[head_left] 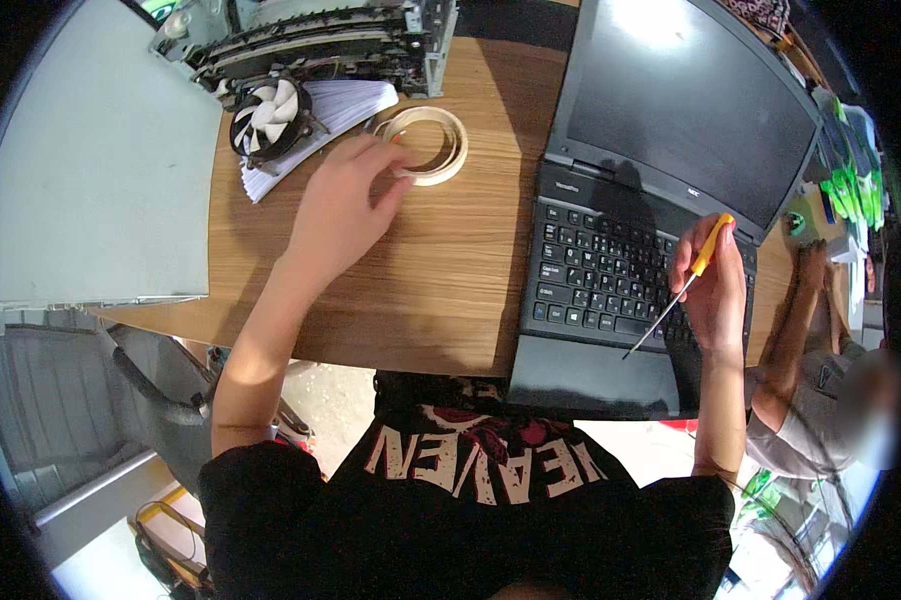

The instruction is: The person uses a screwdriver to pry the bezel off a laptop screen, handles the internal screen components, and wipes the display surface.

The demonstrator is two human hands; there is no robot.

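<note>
In my right hand (712, 290) is a screwdriver (708, 250) with a yellow-orange handle. Its thin metal shaft slants down to the left over the laptop (610, 260), its tip above the palm rest. My left hand (355, 195) reaches to the left rim of a roll of tape (457, 150) lying on the table. Its thumb and fingers are apart there, slightly blurred, with the fingertips at or over the rim; whether they touch it I cannot tell. The laptop is black, stands open and has a dark screen.
A wooden table (460, 270) carries everything. Beyond my left hand lie a cooling fan (268, 115) and a fanned stack of white paper (355, 100), below an opened machine frame (320, 50). A large white panel (100, 170) stands left. Another person's arm (795, 330) is at right.
</note>
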